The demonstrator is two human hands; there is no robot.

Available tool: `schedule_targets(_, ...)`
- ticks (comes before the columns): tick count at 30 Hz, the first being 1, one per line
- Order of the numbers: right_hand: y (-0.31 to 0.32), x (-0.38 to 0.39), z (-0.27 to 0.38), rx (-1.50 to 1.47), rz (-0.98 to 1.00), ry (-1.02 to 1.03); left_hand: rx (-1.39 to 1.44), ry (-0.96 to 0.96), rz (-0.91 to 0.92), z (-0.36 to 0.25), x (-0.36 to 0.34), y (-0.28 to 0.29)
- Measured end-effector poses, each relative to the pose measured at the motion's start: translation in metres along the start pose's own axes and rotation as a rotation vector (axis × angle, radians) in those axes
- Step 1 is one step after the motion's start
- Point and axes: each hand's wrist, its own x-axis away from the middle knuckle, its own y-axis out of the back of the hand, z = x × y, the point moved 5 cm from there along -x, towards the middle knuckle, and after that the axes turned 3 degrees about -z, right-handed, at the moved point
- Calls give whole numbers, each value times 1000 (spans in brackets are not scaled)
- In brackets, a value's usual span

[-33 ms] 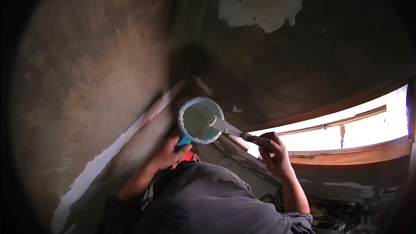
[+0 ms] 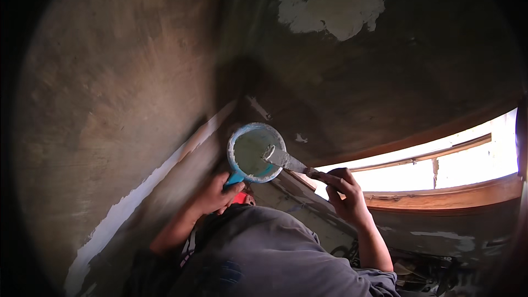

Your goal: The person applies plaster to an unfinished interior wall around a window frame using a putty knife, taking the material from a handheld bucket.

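My left hand [image 2: 215,195] is closed round the blue handle of a round pot [image 2: 233,154], whose rim is crusted with white filler. Pale filler [image 2: 250,151] shows inside it. In my right hand [image 2: 346,198] is a putty knife [image 2: 294,164], its handle gripped between fingers and thumb. The blade reaches over the pot's right rim, and a lump of white filler sits on its tip above the inside of the pot. Whether the tip touches the filler in the pot I cannot tell.
Brown walls meet in a corner ahead. A large white filler patch [image 2: 330,3] marks the right wall, and a long white strip [image 2: 126,203] runs along the left one. A bright window with a wooden frame [image 2: 440,198] lies to the right. Dark clutter [image 2: 423,275] sits at the lower right.
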Motion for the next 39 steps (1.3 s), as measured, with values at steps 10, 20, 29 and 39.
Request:
schedule_targets(10,1,6,-27,342,241,159,2,-37,29,-5,-7,-17)
schedule_targets(20,34,-3,4,464,455,142,-16,-5,51,-2,-8,-13)
schedule_targets(29,51,-2,14,477,452,145,11,-4,123,-4,-7,-17)
schedule_targets(39,65,2,19,482,399,119,-4,-29,115,-7,-5,-10)
